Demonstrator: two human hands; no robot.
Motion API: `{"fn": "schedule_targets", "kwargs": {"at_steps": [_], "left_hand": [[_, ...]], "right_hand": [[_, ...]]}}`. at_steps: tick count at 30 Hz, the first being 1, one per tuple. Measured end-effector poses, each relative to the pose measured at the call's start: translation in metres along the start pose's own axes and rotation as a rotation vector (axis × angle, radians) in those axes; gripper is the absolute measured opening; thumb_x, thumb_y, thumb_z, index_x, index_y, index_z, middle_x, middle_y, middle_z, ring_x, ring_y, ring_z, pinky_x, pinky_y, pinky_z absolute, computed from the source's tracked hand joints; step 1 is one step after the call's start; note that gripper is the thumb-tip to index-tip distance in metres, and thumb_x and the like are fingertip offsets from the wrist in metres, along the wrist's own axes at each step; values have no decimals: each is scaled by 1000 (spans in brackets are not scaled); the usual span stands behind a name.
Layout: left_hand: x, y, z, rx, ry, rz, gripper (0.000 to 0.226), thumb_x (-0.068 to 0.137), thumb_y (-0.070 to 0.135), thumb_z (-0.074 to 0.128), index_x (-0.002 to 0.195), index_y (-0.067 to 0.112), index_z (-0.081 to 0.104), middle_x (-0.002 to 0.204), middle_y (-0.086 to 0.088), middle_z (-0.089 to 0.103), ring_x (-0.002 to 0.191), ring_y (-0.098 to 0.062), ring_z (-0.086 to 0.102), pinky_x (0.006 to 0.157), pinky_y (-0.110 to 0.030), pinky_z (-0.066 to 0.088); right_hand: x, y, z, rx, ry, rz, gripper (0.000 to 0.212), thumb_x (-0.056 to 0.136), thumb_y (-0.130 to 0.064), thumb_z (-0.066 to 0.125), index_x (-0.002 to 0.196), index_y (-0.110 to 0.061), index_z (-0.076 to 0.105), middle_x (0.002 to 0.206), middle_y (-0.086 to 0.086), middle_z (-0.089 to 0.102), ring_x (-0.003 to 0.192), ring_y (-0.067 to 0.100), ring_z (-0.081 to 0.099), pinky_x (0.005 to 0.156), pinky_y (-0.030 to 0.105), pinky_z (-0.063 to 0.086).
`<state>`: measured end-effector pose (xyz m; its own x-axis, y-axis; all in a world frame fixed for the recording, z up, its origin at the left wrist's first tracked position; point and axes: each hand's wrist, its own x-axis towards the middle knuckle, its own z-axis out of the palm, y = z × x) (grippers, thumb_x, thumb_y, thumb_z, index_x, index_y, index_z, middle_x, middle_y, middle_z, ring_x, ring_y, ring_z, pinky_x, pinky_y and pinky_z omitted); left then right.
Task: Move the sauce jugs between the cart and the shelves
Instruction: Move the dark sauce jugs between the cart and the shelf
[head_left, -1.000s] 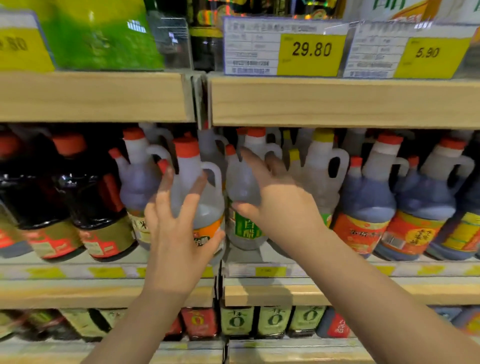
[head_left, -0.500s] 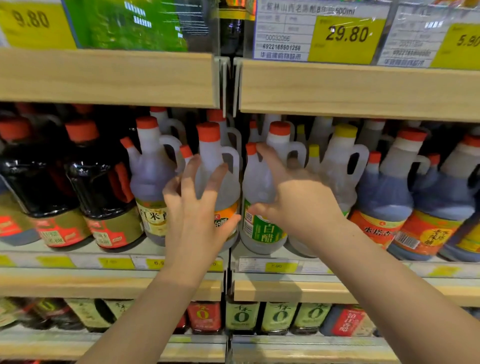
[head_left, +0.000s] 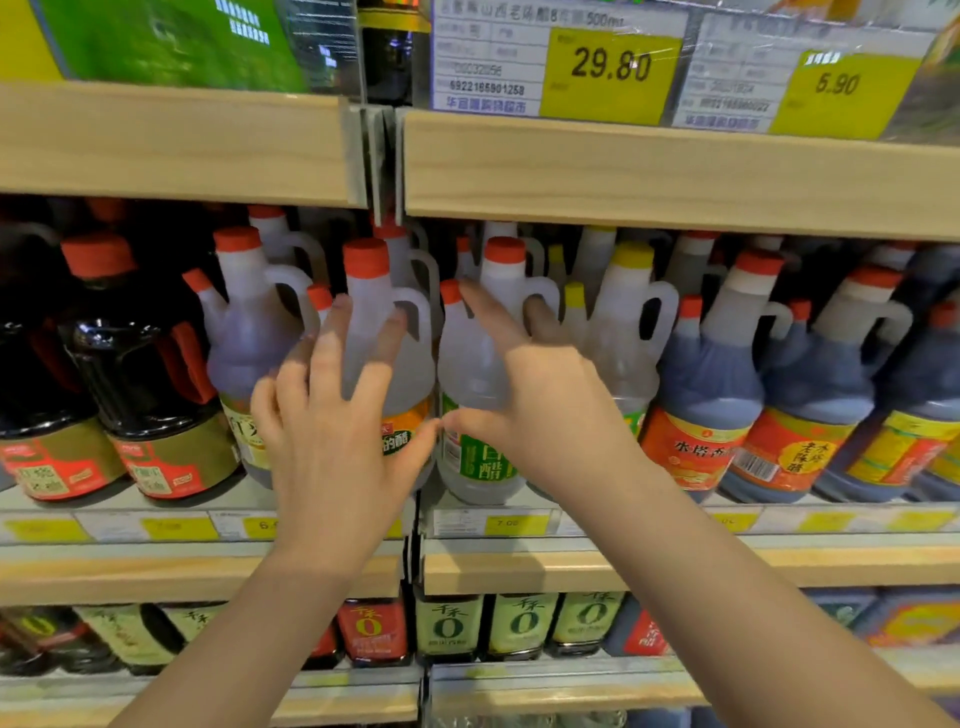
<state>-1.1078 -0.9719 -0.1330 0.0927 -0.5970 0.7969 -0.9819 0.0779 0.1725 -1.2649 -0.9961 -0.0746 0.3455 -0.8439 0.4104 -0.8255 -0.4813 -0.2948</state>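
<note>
Two hands are reaching into the middle shelf (head_left: 519, 569), fingers spread wide, holding nothing. The left hand (head_left: 332, 431) is covering the orange-label jug (head_left: 387, 358); the right hand (head_left: 530, 400) is covering the green-label jug (head_left: 467, 374). Full jugs probably handle heavy and slick; grip the loop handles.

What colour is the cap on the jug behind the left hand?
Red, on the jug the left hand touches; clearest in the head view.
</note>
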Motion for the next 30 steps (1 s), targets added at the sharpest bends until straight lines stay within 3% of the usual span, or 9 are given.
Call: {"fn": "schedule_targets", "kwargs": {"at_steps": [2, 5, 9, 11, 13, 19, 25, 28, 30], "left_hand": [[3, 14, -1, -136, 36, 91, 69, 79, 46, 66, 139, 28, 38, 148, -10, 21, 124, -33, 30, 97, -43, 31], [6, 41, 7, -270, -33, 197, 64, 78, 40, 68, 136, 29, 44, 151, -6, 15, 130, -36, 33, 88, -40, 45], [0, 62, 30, -183, -94, 135, 75, 68, 38, 78, 135, 27, 47, 152, -8, 9, 137, -45, 25, 88, -49, 50], [-2, 66, 39, -161, -82, 97, 78, 64, 35, 81, 133, 27, 46, 151, -10, 10, 136, -47, 24, 91, -52, 48], [-1, 66, 44, -149, -67, 78, 79, 62, 35, 81, 131, 26, 44, 150, -11, 12, 135, -46, 23, 94, -52, 45], [-1, 66, 51, -109, -56, 67, 80, 62, 39, 79, 132, 27, 43, 147, -14, 15, 133, -42, 20, 98, -51, 43], [0, 68, 45, -115, -53, 87, 82, 61, 43, 81, 132, 25, 44, 146, -13, 15, 132, -42, 23, 98, -51, 42], [2, 53, 26, -145, 20, 130, 75, 69, 55, 69, 130, 19, 45, 144, -10, 20, 126, -35, 30, 100, -49, 35], [5, 27, 8, -119, 94, 111, 69, 74, 57, 60, 127, 16, 43, 138, -10, 27, 120, -31, 33, 98, -45, 27]], "right_hand": [[-18, 11, -10, 28, 147, -54, 66, 71, -52, 70, 127, -30, 42, 111, 6, 53, 89, 27, 61, 66, 36, 52], [-39, 45, -25, -75, 283, 36, 55, 71, -48, 72, 113, -27, 45, 113, 6, 47, 80, 28, 60, 53, 35, 51], [-38, 71, -13, -160, 124, 131, 75, 73, -48, 73, 134, -39, 30, 143, 5, 30, 103, 30, 59, 66, 38, 52], [-34, 74, -5, -105, 131, 97, 86, 73, -39, 76, 138, -46, 19, 148, 5, 22, 108, 31, 59, 75, 42, 54], [-31, 77, -1, -86, 173, 78, 88, 71, -34, 79, 137, -45, 22, 148, 8, 24, 105, 33, 60, 77, 41, 55], [-30, 80, 1, -72, 192, 55, 88, 69, -30, 80, 136, -44, 25, 146, 8, 26, 92, 30, 65, 68, 36, 55], [-32, 77, 1, -65, 172, 51, 88, 71, -30, 79, 138, -44, 23, 147, 8, 24, 101, 30, 61, 70, 36, 55], [-38, 72, -4, -94, 159, 70, 87, 71, -39, 76, 139, -44, 22, 150, 7, 20, 95, 32, 62, 57, 34, 50], [-42, 62, -7, -142, 212, 69, 76, 71, -46, 72, 135, -38, 31, 143, 10, 32, 83, 33, 62, 46, 27, 40]]}}
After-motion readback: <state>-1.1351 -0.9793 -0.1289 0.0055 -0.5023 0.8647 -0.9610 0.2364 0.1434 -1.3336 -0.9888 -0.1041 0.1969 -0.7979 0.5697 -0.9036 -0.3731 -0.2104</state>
